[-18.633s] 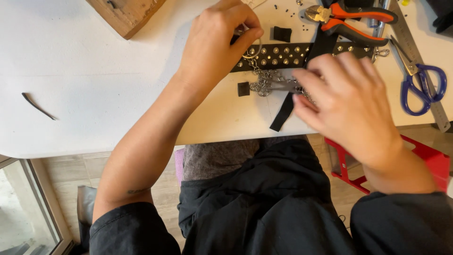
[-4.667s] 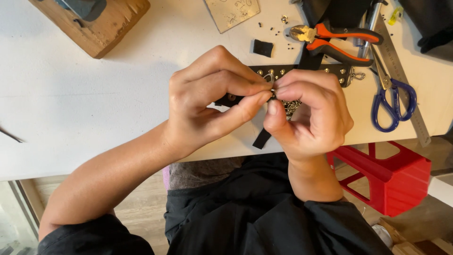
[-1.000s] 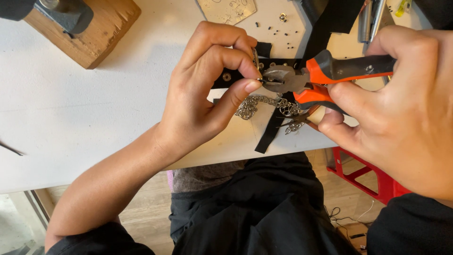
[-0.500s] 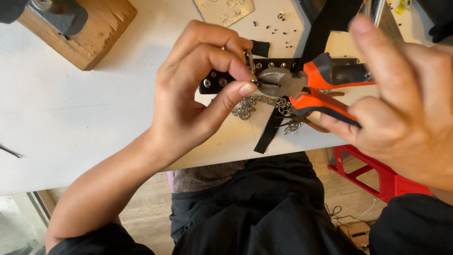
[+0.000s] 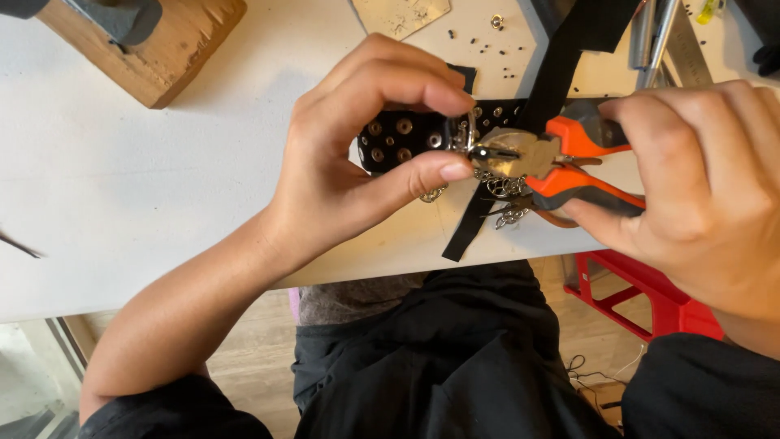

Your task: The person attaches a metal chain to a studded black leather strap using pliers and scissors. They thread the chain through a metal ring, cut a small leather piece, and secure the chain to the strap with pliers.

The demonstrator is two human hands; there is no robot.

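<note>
Your left hand pinches a small metal ring between thumb and forefinger at the edge of the black studded strap, which lies on the white table near its front edge. Your right hand is closed around the orange handles of the pliers, whose nose meets the ring just beside your left thumb tip. A short length of chain hangs under the plier head; whether it is already joined to the ring cannot be told.

Risks noted:
- The plier nose works right at your thumb pad. A slip off the ring would likely drive the steel into the finger.
- The ring is small and held by fingertips only. Too hard a squeeze may twist it out of round or flick it off the table.
- The strap overhangs toward your lap, and a loose black strip dangles over the edge. A pull could drag the work off.
- Small loose parts lie scattered behind the strap, and a sweep of your wrist would probably scatter them further.
- The wooden block stands well apart and poses no hazard.
</note>
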